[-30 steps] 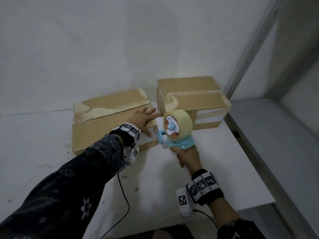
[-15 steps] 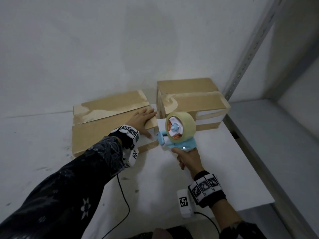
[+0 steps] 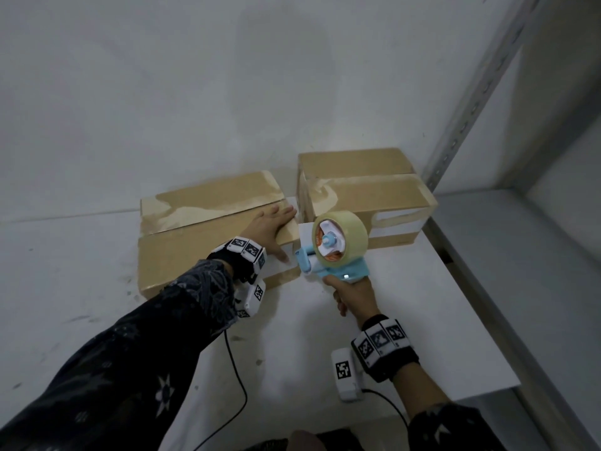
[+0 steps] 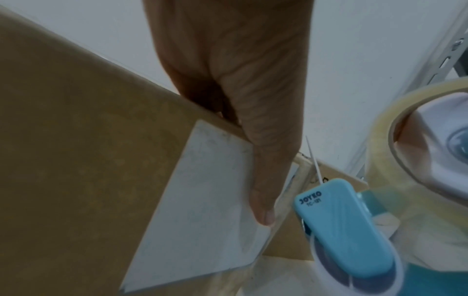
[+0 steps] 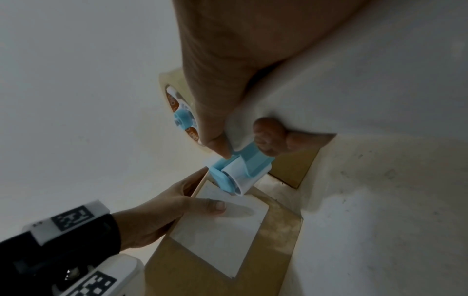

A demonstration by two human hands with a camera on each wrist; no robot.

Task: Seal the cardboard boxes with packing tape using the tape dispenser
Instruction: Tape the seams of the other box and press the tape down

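Shelf post point(image 3: 468, 115) stands beside right box point(image 3: 364, 193).

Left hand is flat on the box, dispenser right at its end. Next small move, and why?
Probably press the tape dispenser head onto the near end face of the left box to stick the tape. The right hand grips its handle, the head sits beside that end, and the left hand braces the top.

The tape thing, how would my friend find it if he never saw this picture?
Start at the white table with two brown cardboard boxes against the wall. Just in front of the gap between them, the right hand grips the tape dispenser. It is the only light blue thing there, carrying a big roll of clear tape.
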